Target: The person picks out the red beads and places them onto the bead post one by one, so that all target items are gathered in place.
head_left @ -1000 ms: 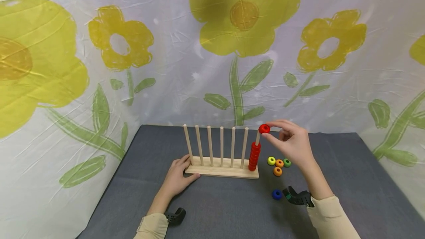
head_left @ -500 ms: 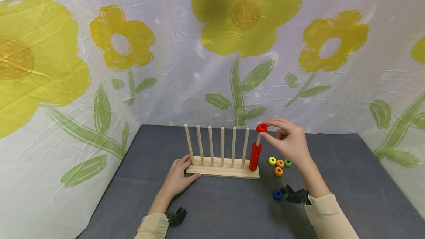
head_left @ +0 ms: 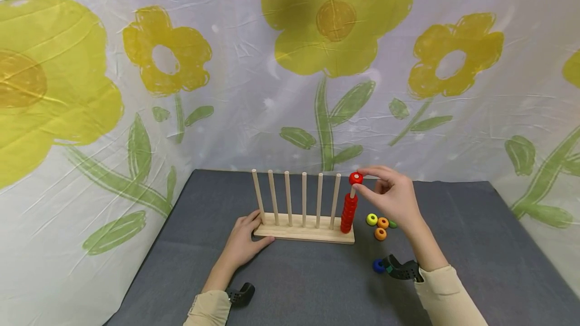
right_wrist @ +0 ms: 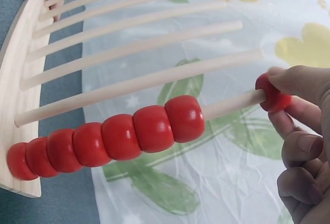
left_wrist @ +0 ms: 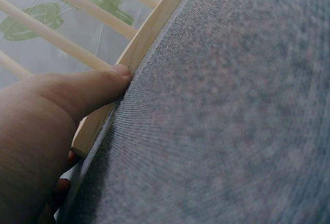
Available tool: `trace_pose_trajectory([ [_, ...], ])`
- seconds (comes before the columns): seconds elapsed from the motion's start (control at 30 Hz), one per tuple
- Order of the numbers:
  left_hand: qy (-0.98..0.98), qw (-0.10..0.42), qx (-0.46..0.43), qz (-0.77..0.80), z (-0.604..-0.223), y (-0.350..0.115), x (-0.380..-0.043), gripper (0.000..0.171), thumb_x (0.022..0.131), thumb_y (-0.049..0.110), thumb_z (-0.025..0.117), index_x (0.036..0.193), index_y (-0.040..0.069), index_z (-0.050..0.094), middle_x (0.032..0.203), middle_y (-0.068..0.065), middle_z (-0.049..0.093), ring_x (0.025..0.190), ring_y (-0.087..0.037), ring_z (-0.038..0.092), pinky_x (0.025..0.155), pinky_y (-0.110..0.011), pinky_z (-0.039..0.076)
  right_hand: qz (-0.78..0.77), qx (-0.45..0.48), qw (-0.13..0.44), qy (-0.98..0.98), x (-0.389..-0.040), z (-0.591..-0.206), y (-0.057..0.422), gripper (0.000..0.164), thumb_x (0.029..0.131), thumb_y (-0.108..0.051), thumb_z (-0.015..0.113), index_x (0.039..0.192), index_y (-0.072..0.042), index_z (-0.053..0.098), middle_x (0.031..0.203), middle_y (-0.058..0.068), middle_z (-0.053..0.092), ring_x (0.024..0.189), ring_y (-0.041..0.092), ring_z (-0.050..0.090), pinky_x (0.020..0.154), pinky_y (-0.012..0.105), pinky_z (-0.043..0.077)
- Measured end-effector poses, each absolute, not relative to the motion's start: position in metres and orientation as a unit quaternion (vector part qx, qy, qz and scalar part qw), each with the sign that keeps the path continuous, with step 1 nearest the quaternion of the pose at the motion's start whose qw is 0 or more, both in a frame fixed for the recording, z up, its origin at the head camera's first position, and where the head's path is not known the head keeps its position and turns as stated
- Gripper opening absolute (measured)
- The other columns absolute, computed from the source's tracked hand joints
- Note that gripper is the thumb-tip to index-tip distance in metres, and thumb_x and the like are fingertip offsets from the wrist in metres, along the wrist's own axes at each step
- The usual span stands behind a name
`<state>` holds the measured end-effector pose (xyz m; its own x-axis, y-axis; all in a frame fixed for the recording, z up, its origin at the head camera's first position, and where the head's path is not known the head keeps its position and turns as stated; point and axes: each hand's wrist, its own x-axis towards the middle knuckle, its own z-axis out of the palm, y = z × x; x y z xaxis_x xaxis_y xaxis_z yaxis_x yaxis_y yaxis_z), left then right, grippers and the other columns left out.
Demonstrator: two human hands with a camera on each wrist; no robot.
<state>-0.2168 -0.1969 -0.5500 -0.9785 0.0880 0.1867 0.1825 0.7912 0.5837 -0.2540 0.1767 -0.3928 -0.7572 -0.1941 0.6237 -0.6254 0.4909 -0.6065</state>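
A wooden peg stand [head_left: 303, 234] with a row of upright pegs stands on the cloth. My left hand [head_left: 242, 243] grips its left end, the thumb [left_wrist: 111, 80] against the front edge and the other fingers behind. My right hand [head_left: 391, 192] pinches a red bead [head_left: 355, 179] between thumb and forefinger. That bead sits round the top of the rightmost peg [right_wrist: 232, 105], whose pale tip shows in its hole in the head view. Lower on the same peg is a stack of several red beads [right_wrist: 121, 136], with bare wood between it and the held bead.
Right of the stand lie a yellow bead [head_left: 372, 219], two orange beads [head_left: 380, 234] and a green bead [head_left: 392, 224] partly behind others. Nearer me is a blue bead [head_left: 378, 265], partly covered by the right wrist strap [head_left: 402, 268]. A flowered sheet [head_left: 235, 114] hangs behind the table.
My right hand has moved slightly left, then down, bringing the red bead from beside the peg's top onto its tip. The left hand has stayed on the stand.
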Motion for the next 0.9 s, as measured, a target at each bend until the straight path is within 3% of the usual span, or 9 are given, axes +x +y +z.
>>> trace_pose_trajectory([
  [0.9,-0.944,0.074,-0.075,-0.313,-0.552,-0.197,-0.218,0.075,0.092,0.037,0.085,0.151,-0.001,0.058,0.161,-0.019,0.049,0.142,-0.042,0.047,0.114,-0.063,0.042,0.436,0.236,0.216,-0.841,-0.245,-0.415,0.191,0.029,0.089,-0.008,0.087,0.117,-0.013,0.081,0.107,0.004,0.076,0.045,0.008,0.042,0.041,0.025,0.035],
])
